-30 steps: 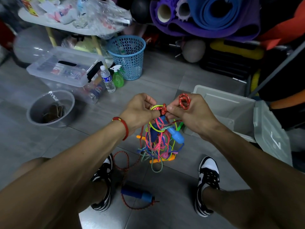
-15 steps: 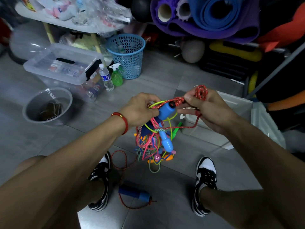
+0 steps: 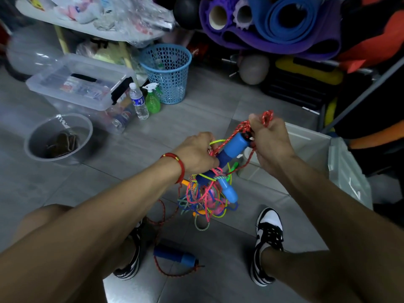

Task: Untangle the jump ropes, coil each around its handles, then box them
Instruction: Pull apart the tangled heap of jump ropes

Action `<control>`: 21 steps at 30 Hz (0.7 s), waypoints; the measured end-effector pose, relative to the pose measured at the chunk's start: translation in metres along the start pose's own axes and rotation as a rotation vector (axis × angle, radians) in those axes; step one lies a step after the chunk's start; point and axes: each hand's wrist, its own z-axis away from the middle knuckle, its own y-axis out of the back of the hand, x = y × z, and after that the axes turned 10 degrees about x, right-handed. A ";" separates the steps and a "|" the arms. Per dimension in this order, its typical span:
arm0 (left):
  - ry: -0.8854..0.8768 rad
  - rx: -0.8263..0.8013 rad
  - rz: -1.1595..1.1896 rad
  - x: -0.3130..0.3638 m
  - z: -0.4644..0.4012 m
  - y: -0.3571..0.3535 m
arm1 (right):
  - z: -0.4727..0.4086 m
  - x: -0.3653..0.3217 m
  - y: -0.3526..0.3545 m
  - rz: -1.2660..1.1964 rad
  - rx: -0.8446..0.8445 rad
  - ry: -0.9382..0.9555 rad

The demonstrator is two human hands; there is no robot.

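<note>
A tangle of coloured jump ropes (image 3: 207, 197) hangs in the air between my knees. My left hand (image 3: 196, 153) grips the top of the tangle. My right hand (image 3: 270, 141) holds the red speckled rope (image 3: 267, 115), looped over its fingers, beside a blue handle (image 3: 234, 145) that slants up out of the tangle. A second blue handle (image 3: 228, 191) dangles lower in the knot. Another blue handle (image 3: 175, 255) lies on the floor between my shoes, with red rope running from it up toward the tangle. An open white box (image 3: 306, 141) stands on the floor right behind my right hand.
A blue mesh basket (image 3: 167, 73), a water bottle (image 3: 138, 101) and a green spray bottle (image 3: 152, 101) stand at the back. A clear lidded bin (image 3: 78, 84) and a grey bucket (image 3: 58, 138) are at the left. Rolled mats (image 3: 273, 25) pile at the back right.
My right hand has pulled the red rope up and to the right, and the blue handle has risen out of the tangle. My left hand keeps its hold on the tangle.
</note>
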 end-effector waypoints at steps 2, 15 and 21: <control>-0.015 0.003 -0.059 0.002 0.002 -0.004 | -0.002 0.001 -0.004 0.145 0.054 0.141; 0.069 -0.075 0.060 0.000 0.001 -0.008 | -0.014 -0.007 -0.006 -0.177 0.131 -0.023; 0.243 -0.049 0.264 -0.010 -0.003 -0.018 | -0.021 -0.014 0.003 -0.348 0.116 -0.079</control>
